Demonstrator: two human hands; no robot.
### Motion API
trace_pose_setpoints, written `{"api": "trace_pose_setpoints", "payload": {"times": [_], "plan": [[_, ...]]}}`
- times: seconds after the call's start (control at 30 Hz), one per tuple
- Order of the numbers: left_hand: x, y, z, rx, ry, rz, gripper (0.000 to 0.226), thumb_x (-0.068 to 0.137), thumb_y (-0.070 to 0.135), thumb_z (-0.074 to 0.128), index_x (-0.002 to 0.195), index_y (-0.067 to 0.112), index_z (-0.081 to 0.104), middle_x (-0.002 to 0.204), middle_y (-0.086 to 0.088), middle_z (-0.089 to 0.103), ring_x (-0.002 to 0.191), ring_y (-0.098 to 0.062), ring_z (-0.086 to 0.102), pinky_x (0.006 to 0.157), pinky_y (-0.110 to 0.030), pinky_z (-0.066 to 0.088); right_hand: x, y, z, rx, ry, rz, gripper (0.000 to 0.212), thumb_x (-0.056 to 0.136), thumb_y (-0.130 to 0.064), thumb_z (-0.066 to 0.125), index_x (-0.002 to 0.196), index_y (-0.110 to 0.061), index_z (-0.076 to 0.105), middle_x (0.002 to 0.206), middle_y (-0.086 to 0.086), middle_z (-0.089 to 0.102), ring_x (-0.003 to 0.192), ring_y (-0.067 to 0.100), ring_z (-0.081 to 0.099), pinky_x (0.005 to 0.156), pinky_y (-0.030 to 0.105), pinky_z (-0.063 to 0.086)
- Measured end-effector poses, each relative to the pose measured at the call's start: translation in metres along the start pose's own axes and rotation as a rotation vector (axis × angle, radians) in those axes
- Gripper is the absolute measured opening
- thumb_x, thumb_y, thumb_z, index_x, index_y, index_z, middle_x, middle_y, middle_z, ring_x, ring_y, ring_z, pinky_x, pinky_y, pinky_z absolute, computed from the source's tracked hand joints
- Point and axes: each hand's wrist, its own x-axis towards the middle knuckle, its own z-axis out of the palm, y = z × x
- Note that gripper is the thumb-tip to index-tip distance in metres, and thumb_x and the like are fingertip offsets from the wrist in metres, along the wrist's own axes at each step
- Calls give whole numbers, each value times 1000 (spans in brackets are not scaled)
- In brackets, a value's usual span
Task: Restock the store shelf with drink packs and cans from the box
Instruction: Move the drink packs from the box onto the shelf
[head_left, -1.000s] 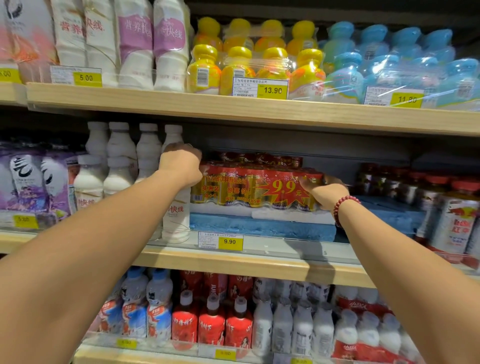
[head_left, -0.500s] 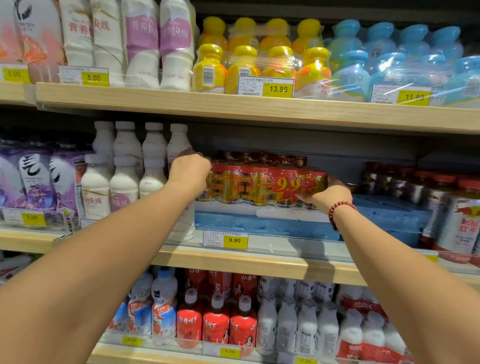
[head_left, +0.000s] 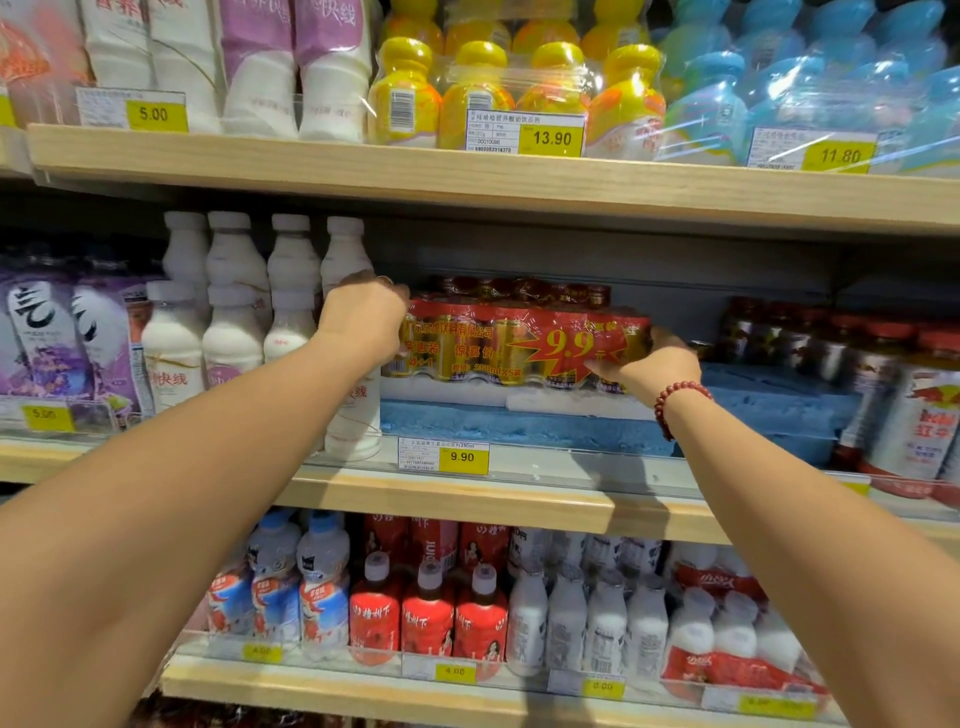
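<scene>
A shrink-wrapped pack of red and gold cans (head_left: 519, 343), marked 9.9, sits on a white foam slab (head_left: 493, 399) over a blue foam block (head_left: 519, 428) on the middle shelf (head_left: 447, 501). My left hand (head_left: 363, 317) grips the pack's left end. At the pack's right end, my right hand (head_left: 649, 364), with a red bead bracelet on its wrist, holds the lower corner. More red-topped cans stand behind the pack. The box is not in view.
White milk-drink bottles (head_left: 234, 312) stand just left of the pack, dark red-lidded jars (head_left: 831, 353) to its right. The top shelf (head_left: 467, 171) hangs close above with yellow and blue bottle packs. The lower shelf holds red, white and blue bottles.
Both hands have stayed on the ends of the can pack while it shifted slightly on the foam. The view has moved closer to the shelf.
</scene>
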Motion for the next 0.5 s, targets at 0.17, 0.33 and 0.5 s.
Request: {"api": "trace_pose_setpoints", "payload": {"times": [0.17,0.33,0.5], "plan": [[-25,-1,-19,-199,196,12,51,84,29,64,127,6,51,115,-20,61,109,-37,55,84,-43,46,-25,4,-13,-30,51,-20,65,73,-38,77,123,-5,53,121,13,60,112,28,57,92,35,47],[-91,-4,-21,-734,259,-109,35,84,29,64,113,9,61,113,-12,64,109,-29,57,89,-38,46,-86,16,-21,160,82,-116,48,71,-40,78,107,-12,63,105,7,68,99,21,64,92,39,52],[-211,3,17,-943,149,-161,18,83,23,66,97,11,67,91,-4,70,86,-19,64,80,-33,51,-192,74,10,278,-166,-240,23,77,-22,76,96,-14,66,84,4,68,79,14,64,75,25,56]]}}
